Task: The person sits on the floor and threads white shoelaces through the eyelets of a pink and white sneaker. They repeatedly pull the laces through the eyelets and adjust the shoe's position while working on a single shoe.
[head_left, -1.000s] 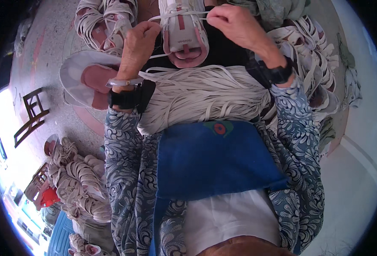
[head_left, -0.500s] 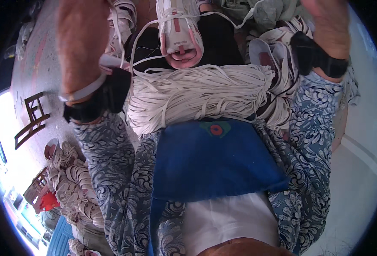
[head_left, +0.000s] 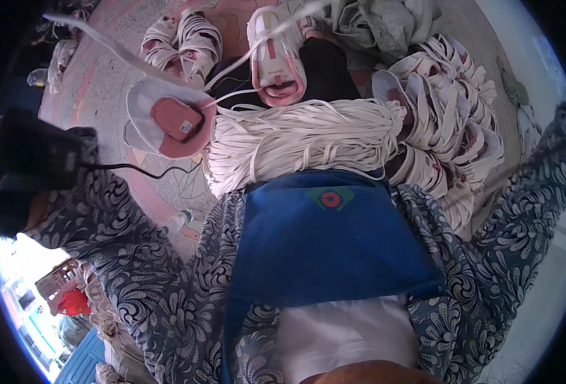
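Note:
A white and pink sneaker (head_left: 275, 64) sits toe-away between my dark-clad knees, with its heel opening toward me. Pale laces run from it; one lace (head_left: 119, 51) sweeps out to the upper left, and a blurred length (head_left: 289, 20) rises to the upper right. Across my lap lies a thick bundle of white laces (head_left: 308, 137). My left arm, with a black wrist device (head_left: 36, 160) and cable, reaches to the left rim; its hand is out of sight. My right sleeve (head_left: 519, 198) stretches to the right rim, where that hand is also lost from view.
A white and pink shoe upper (head_left: 174, 118) lies left of the lace bundle. Wrapped shoe uppers (head_left: 183, 45) rest beyond it, and more are heaped at right (head_left: 446, 109). Grey sacking (head_left: 385, 25) is at the far side. A blue cloth (head_left: 334, 243) covers my lap.
Both arms have swung wide apart, from beside the sneaker out to the picture's rims. The laces now trail outward, and the shoe upper at left has come into view.

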A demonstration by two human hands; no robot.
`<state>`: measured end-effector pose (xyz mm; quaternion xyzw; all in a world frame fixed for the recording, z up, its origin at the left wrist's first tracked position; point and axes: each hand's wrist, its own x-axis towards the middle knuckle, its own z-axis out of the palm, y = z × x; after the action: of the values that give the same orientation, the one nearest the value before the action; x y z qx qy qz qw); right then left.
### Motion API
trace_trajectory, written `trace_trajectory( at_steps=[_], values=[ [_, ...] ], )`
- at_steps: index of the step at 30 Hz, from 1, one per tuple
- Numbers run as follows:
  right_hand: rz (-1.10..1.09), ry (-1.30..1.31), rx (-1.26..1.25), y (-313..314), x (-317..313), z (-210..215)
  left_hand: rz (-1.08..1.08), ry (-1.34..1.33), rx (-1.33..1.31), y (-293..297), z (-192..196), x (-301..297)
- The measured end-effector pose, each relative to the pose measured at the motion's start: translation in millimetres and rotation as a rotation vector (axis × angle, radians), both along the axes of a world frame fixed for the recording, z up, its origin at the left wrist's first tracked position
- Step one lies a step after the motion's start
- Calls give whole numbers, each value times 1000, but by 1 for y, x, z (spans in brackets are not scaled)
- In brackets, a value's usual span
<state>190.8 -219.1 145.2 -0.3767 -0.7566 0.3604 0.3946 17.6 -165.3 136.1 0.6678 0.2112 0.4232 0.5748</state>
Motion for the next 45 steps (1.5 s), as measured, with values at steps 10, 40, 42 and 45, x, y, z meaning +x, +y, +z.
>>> trace_trajectory(
  at_steps=[10,40,42,45],
  values=[
    [-28,-29,31,-31,-9,-3,-77,128,-117,-55,-15,-26],
    [-908,-380,396,28,222,10,-61,284,23,-70,-19,-51],
    [-1060,-524,455,38,285,19,67,355,221,-38,-8,-74],
    [-1266,-781,522,47,369,39,496,506,563,38,50,-149]
  ],
)
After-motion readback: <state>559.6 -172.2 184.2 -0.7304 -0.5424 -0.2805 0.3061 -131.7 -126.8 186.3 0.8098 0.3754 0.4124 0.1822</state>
